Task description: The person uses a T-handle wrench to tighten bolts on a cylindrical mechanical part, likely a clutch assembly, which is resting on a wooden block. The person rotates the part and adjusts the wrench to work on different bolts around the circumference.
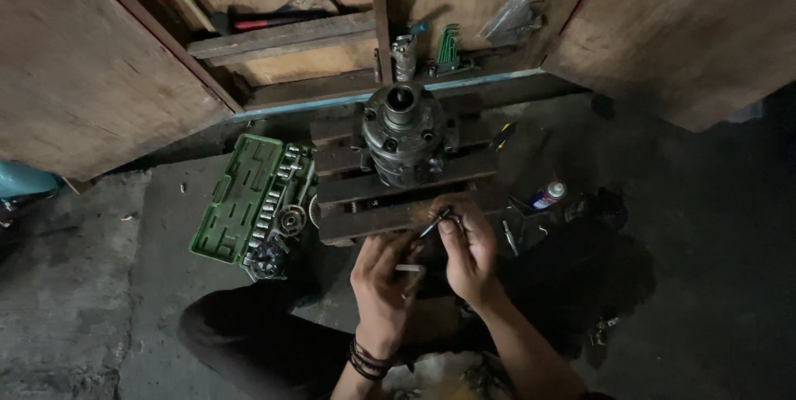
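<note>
My left hand (383, 280) and my right hand (470, 251) meet just in front of a low wooden slat stand (398, 189). The right hand pinches a small thin metal tool (434, 223) by its tip. A short pale metal rod (410, 268) sticks out of my left fingers. A grey round metal machine housing (404, 133) stands upright on the slats, right behind both hands, untouched.
An open green socket set case (245, 201) with several sockets lies left of the stand. A small spray can (548, 194) lies to the right. Open wooden cabinet doors and shelves with hand tools, including green hex keys (448, 45), rise behind. My dark trouser leg crosses the floor at bottom left.
</note>
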